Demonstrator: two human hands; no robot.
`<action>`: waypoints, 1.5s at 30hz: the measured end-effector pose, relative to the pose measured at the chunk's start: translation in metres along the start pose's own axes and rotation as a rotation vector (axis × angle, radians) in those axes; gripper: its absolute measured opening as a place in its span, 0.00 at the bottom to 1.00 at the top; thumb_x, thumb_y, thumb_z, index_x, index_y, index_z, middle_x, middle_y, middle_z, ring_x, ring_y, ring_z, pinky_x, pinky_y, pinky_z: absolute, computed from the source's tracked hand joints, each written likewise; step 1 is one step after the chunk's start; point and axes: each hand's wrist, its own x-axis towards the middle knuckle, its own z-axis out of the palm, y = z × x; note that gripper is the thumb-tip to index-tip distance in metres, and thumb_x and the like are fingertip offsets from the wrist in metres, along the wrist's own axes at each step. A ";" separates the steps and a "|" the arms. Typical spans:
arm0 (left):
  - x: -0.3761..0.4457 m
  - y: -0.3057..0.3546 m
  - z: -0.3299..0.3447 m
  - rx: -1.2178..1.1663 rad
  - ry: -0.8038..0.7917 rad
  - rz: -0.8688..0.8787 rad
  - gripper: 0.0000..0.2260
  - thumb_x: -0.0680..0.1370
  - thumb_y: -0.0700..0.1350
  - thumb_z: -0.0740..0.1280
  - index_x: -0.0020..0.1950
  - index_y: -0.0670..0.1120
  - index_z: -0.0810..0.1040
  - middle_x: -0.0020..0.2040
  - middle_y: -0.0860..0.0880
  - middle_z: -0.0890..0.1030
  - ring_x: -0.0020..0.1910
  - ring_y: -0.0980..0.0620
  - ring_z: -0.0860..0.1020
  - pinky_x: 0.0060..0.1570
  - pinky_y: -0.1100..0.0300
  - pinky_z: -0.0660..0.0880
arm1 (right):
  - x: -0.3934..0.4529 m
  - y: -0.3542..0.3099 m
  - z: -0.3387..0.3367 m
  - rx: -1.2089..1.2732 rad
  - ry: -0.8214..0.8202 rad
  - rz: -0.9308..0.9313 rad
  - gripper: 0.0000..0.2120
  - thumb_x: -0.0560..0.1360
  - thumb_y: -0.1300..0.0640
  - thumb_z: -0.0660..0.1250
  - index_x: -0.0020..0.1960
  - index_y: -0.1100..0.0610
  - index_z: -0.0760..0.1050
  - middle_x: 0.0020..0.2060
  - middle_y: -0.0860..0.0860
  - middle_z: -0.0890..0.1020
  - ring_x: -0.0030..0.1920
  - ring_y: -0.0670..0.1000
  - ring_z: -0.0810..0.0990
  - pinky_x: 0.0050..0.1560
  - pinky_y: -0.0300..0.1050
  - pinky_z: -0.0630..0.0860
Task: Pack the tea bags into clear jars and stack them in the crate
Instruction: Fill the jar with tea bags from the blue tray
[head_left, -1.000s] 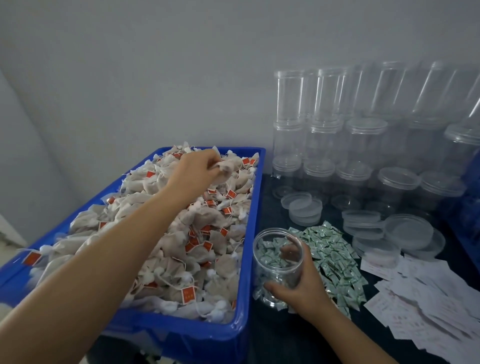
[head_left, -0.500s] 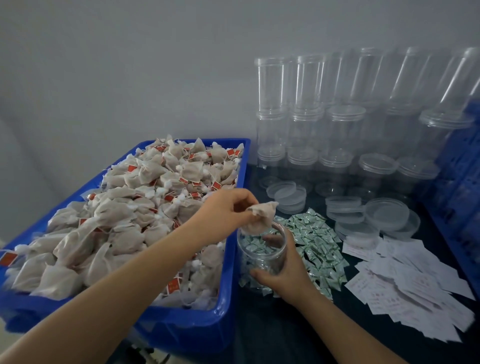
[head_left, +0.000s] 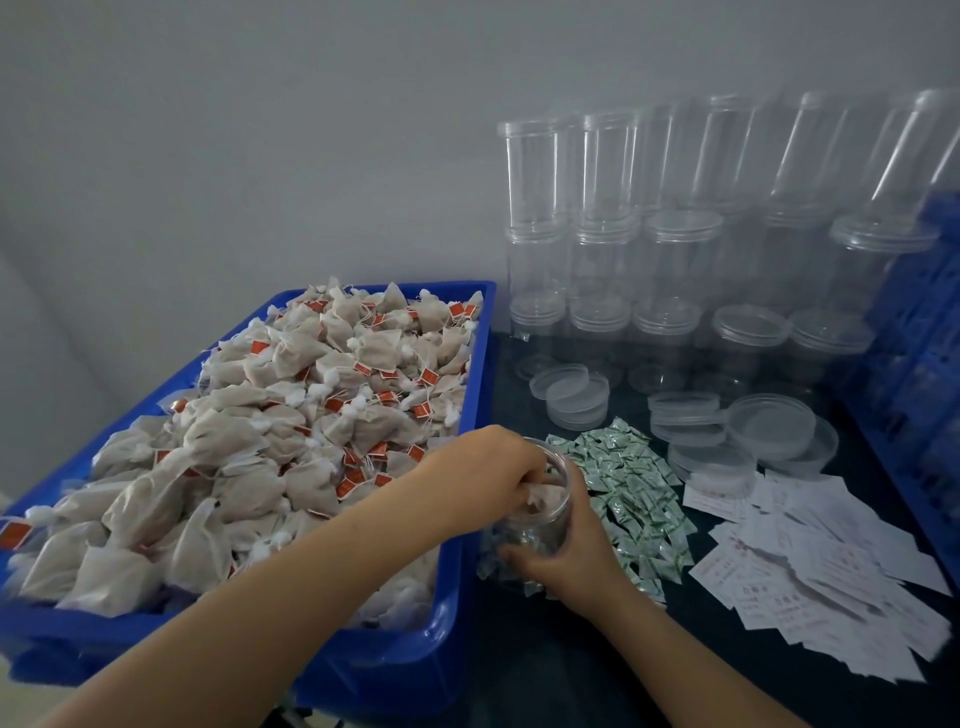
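Observation:
A blue bin (head_left: 470, 415) on the left is heaped with beige tea bags (head_left: 291, 426) bearing red tags. Just right of the bin's front corner stands a clear jar (head_left: 545, 525) on the dark table. My right hand (head_left: 566, 556) grips the jar around its lower side. My left hand (head_left: 483, 467) hovers over the jar's mouth, its fingertips dipped inside and pinching a tea bag (head_left: 537, 499) that sits in the jar's upper part. Whether the fingers have let go of the bag is hard to tell.
Green sachets (head_left: 631, 493) lie scattered right of the jar. Clear lids (head_left: 574, 392) and stacked empty jars (head_left: 670, 249) fill the back right. White paper slips (head_left: 815, 571) cover the near right. A blue crate (head_left: 919, 374) stands at the far right edge.
My left hand carried a tea bag from the back of the bin to the jar and lowered it into the mouth. The right hand kept hold of the jar.

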 end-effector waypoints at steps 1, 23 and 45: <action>0.002 0.002 -0.001 0.005 -0.034 -0.009 0.06 0.79 0.41 0.62 0.49 0.44 0.79 0.45 0.49 0.78 0.46 0.50 0.77 0.50 0.54 0.75 | 0.000 0.000 0.000 0.003 -0.003 0.003 0.46 0.63 0.53 0.81 0.74 0.43 0.60 0.63 0.46 0.78 0.60 0.53 0.81 0.56 0.53 0.81; 0.007 -0.035 -0.037 -0.431 0.099 -0.128 0.03 0.78 0.48 0.67 0.50 0.54 0.79 0.40 0.61 0.80 0.40 0.66 0.79 0.39 0.73 0.75 | -0.007 -0.010 0.002 -0.020 0.015 -0.019 0.43 0.58 0.46 0.80 0.65 0.26 0.62 0.63 0.45 0.74 0.60 0.36 0.75 0.50 0.30 0.76; -0.007 -0.148 0.024 0.230 0.142 -0.627 0.10 0.77 0.51 0.67 0.55 0.48 0.77 0.59 0.48 0.76 0.65 0.46 0.67 0.60 0.49 0.71 | -0.008 -0.011 0.000 -0.016 0.013 -0.012 0.44 0.61 0.55 0.80 0.70 0.40 0.62 0.62 0.48 0.74 0.59 0.31 0.74 0.49 0.22 0.72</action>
